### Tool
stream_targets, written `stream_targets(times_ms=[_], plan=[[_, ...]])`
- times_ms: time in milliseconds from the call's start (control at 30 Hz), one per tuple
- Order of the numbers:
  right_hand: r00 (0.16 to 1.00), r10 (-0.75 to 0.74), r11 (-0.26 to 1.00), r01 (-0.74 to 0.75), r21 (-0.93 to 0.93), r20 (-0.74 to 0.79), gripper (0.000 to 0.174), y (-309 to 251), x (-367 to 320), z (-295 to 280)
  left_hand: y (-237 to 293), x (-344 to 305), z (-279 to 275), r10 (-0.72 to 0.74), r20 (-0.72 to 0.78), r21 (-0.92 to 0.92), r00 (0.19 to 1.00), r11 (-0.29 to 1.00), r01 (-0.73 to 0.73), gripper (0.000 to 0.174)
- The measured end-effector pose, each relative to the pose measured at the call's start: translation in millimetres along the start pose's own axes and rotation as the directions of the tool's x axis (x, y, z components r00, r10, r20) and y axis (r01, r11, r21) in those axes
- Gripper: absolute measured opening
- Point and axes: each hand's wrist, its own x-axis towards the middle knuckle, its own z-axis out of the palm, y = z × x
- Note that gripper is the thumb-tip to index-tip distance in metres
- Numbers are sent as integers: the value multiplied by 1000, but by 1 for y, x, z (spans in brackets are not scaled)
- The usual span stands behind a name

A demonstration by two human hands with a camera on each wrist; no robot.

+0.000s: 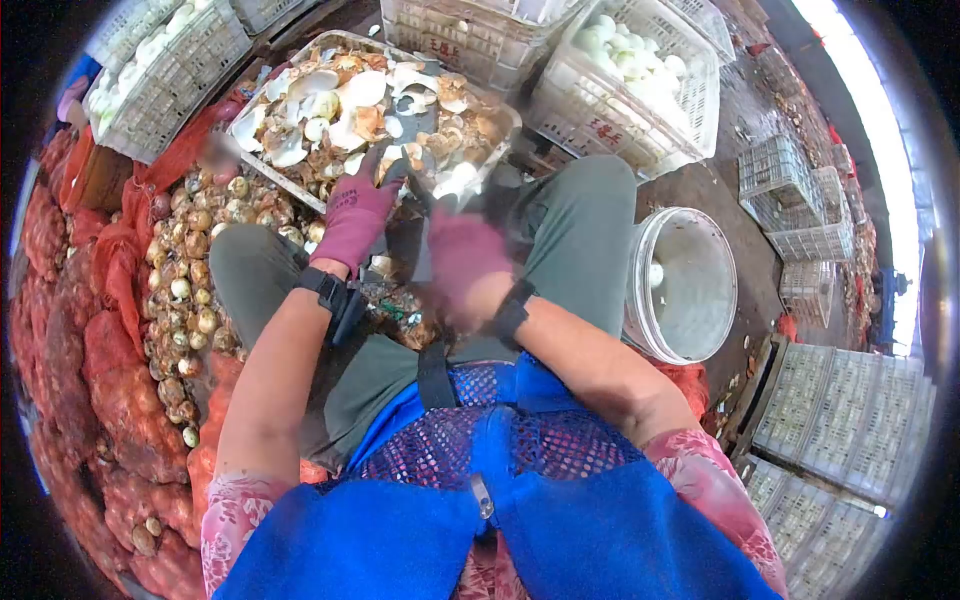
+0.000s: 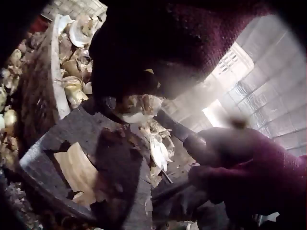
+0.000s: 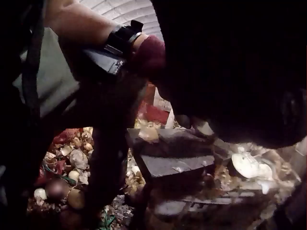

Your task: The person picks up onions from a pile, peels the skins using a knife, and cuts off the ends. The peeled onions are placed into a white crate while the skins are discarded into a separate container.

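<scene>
In the head view my left hand (image 1: 355, 220), in a maroon glove with dark fingertips, is bent over a dark board at the crate's near edge. It pinches a small onion (image 2: 140, 106), half hidden under the fingers in the left wrist view. My right hand (image 1: 465, 255), gloved too and blurred, is close beside it. Its fingers grip the handle of a slim dark knife-like tool (image 2: 175, 127), whose tip points at the onion. Below both hands, the dark board (image 2: 57, 139) carries a curled piece of dry onion skin (image 2: 79, 167).
A shallow crate (image 1: 277, 185) of onion skins and pale peelings stands ahead. Unpeeled onions (image 1: 195, 260) are heaped at left beside red mesh sacks (image 1: 130, 370). A white bucket (image 1: 640, 290) stands right of the knee. Beyond it, a crate (image 1: 625, 140) holds peeled white onions.
</scene>
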Motion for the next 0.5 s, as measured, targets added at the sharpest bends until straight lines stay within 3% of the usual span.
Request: stream_targets(times_ms=[67, 167, 233, 333, 367, 433, 500], plan=[[999, 46, 999, -46, 29, 8, 65, 1, 12, 21, 6, 1, 0, 18, -30, 34, 999, 999, -17, 67], [997, -67, 990, 63, -130, -27, 66, 2, 19, 40, 10, 2, -2, 37, -46, 120, 998, 992, -31, 65], [1000, -20, 996, 21, -89, 9, 66, -2, 8, 11, 7, 2, -5, 37, 25, 37, 999, 999, -38, 67], [1000, 2, 1000, -2, -20, -28, 67, 3, 12, 24, -2, 5, -3, 102, 9, -44, 995, 994, -101, 69], [999, 7, 1000, -8, -20, -39, 67, 8, 16, 28, -2, 8, 0, 111, 3, -41, 994, 993, -111, 69], [990, 12, 989, -32, 143, 138, 65, 18, 23, 31, 5, 5, -2, 42, -25, 54, 999, 998, -41, 60], [992, 50, 987, -67, 145, 118, 60, 14, 24, 33, 6, 1, -4, 16, 10, 60, 1000, 998, -17, 61]])
